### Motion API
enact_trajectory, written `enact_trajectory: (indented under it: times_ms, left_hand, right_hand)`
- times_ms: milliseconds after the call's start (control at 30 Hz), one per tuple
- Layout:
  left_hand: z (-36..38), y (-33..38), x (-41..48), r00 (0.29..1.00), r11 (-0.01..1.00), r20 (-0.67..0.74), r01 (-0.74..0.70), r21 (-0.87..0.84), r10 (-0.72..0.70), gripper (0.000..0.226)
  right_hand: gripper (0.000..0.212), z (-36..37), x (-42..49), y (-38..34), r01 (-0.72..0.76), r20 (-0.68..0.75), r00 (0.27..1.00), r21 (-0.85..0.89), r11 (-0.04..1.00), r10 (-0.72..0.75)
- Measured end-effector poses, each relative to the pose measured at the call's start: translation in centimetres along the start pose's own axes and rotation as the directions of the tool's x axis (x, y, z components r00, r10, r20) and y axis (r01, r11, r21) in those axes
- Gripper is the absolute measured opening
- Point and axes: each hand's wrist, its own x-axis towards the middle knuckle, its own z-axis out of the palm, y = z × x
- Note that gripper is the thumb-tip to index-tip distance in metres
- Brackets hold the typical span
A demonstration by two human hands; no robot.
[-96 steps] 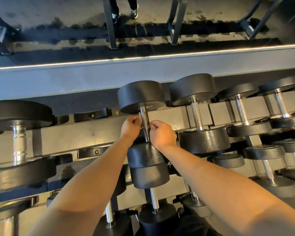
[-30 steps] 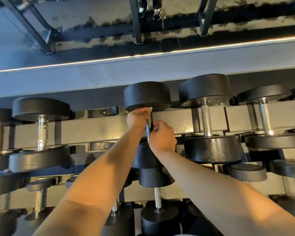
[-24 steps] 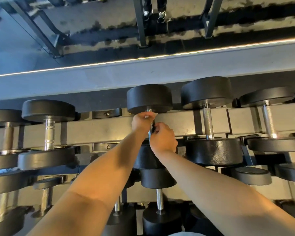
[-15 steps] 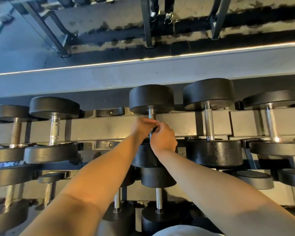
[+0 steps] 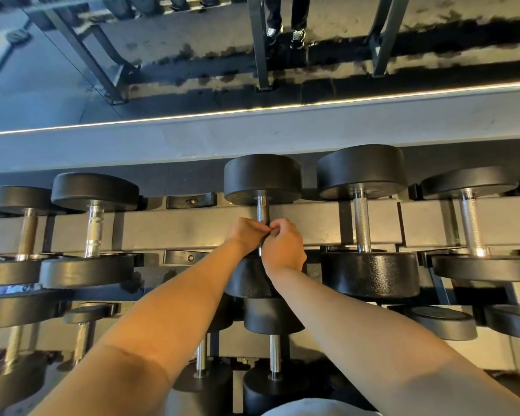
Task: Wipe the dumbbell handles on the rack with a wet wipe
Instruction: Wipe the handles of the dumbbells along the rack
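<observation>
A black dumbbell (image 5: 262, 178) lies on the top tier of the rack (image 5: 174, 228), its knurled steel handle (image 5: 262, 210) running toward me. My left hand (image 5: 244, 235) and my right hand (image 5: 284, 246) meet around the lower half of this handle, fingers curled, fingertips touching at the bar. Only a pale sliver of the wet wipe (image 5: 267, 232) shows between the fingertips; the rest is hidden under the hands. The handle's upper part is bare. The near head (image 5: 243, 280) sits partly under my wrists.
More dumbbells flank it: a thicker one (image 5: 361, 223) right, another (image 5: 472, 226) further right, two (image 5: 94, 232) left. Lower tiers hold smaller dumbbells (image 5: 274, 355). A mirror behind the rack reflects frame legs and a person's feet (image 5: 285, 31).
Both hands have slid down the handle from just under the far head to its lower half, leaving the upper steel uncovered. The view has shifted, showing more dumbbells on the left.
</observation>
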Motion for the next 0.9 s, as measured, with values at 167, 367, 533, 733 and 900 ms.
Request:
enact_trajectory:
  times_ms: [167, 367, 533, 733, 900]
  left_hand:
    - [0.1, -0.7, -0.5, 0.998, 0.975, 0.047, 0.037, 0.221, -0.048, 0.022]
    - [-0.1, 0.0, -1.1, 1.000, 0.884, 0.018, -0.027, 0.466, 0.021, 0.030]
    - [-0.1, -1.3, -0.7, 0.998, 0.938, -0.025, -0.041, 0.343, 0.053, 0.021]
    - [0.7, 0.3, -0.4, 0.930, 0.982, -0.337, -0.180, -0.063, 0.149, 0.019]
    - [0.6, 2.8, 1.0, 0.940, 0.967, -0.333, -0.150, -0.205, 0.075, 0.015]
  right_hand:
    - [0.023, 0.1, 0.0, 0.0, -0.008, -0.012, 1.000, 0.030, 1.000, 0.008]
    - [0.020, 0.3, -0.1, 0.2, 0.016, -0.028, 0.999, 0.006, 1.000, -0.016]
    - [0.021, 0.4, 0.0, 0.3, 0.006, -0.024, 1.000, -0.009, 1.000, -0.007]
    - [0.020, 0.4, 0.2, 0.4, 0.010, 0.005, 1.000, -0.052, 0.999, -0.010]
    - [0.018, 0.8, 0.3, 0.4, -0.003, 0.007, 1.000, -0.083, 0.997, 0.003]
